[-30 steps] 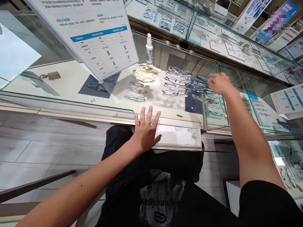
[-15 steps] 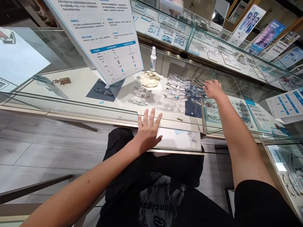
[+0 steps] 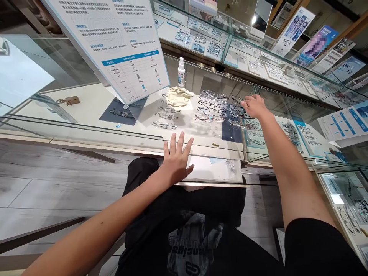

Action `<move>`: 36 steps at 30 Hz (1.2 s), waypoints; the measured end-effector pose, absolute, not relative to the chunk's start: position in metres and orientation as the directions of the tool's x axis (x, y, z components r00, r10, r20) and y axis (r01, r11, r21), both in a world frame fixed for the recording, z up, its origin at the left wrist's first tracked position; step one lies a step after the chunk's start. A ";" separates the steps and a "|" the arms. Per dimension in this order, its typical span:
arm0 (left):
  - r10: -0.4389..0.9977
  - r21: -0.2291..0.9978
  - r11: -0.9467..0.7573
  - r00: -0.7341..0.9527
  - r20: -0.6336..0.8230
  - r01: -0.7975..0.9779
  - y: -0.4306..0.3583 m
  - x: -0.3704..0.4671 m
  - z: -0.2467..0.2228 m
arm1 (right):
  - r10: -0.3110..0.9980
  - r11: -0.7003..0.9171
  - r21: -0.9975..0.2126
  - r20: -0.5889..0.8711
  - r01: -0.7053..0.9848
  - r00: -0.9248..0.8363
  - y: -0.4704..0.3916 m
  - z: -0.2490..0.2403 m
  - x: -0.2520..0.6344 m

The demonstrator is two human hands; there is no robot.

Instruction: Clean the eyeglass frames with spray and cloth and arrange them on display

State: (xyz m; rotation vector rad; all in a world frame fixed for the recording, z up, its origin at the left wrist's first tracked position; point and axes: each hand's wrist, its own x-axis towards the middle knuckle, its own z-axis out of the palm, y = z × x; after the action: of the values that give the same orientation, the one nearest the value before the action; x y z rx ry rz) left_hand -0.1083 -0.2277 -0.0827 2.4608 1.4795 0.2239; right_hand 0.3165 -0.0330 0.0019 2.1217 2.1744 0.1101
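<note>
My left hand [image 3: 176,161] lies with fingers spread on the front edge of the glass counter [image 3: 138,135], holding nothing. My right hand [image 3: 255,106] is over the counter at the right end of the laid-out frames, its fingers a little apart. Just left of its fingertips lies a dark pair of glasses [image 3: 237,99]. More glasses [image 3: 240,124] lie below that hand on a dark blue sheet [image 3: 230,133]. Left of these is a column of glasses [image 3: 211,108], and farther left a few thin-rimmed glasses [image 3: 164,125]. Fingertip contact is too small to make out.
A crumpled cream cloth [image 3: 178,97] lies before a white spray bottle [image 3: 181,73]. A large printed sign [image 3: 129,50] stands on the left. Below the counter edge, a white drawer [image 3: 201,170] is pulled out over my lap. Glass showcases [image 3: 198,34] of eyewear run behind.
The view has shifted slightly, so things sit a little farther left. The dark glasses by my right hand look flatter, and its fingers have loosened. My left hand stays put.
</note>
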 end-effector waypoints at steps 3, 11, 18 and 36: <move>0.881 0.298 -0.452 0.472 0.004 0.841 -0.228 -0.108 -0.083 | 0.999 -0.001 0.106 -0.050 0.994 0.006 -0.024 -0.003 0.312; 0.886 0.296 -0.431 0.461 -0.037 0.852 -0.229 -0.107 -0.075 | 1.000 -0.007 0.059 0.020 0.998 0.006 -0.034 0.013 0.292; 0.880 0.282 -0.446 0.473 -0.035 0.850 -0.231 -0.107 -0.073 | 0.968 0.252 -0.098 0.035 0.963 -0.250 -0.156 0.104 0.240; 0.877 0.302 -0.439 0.476 -0.061 0.846 -0.231 -0.107 -0.071 | 0.521 0.243 -0.328 -0.750 0.913 -0.408 -0.254 0.021 0.149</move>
State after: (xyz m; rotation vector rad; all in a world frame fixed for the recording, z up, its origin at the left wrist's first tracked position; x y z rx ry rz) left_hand -0.1074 -0.2313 -0.0710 2.4366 1.4649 0.1502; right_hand 0.1492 -0.2543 0.0212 1.3051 2.0253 -1.0437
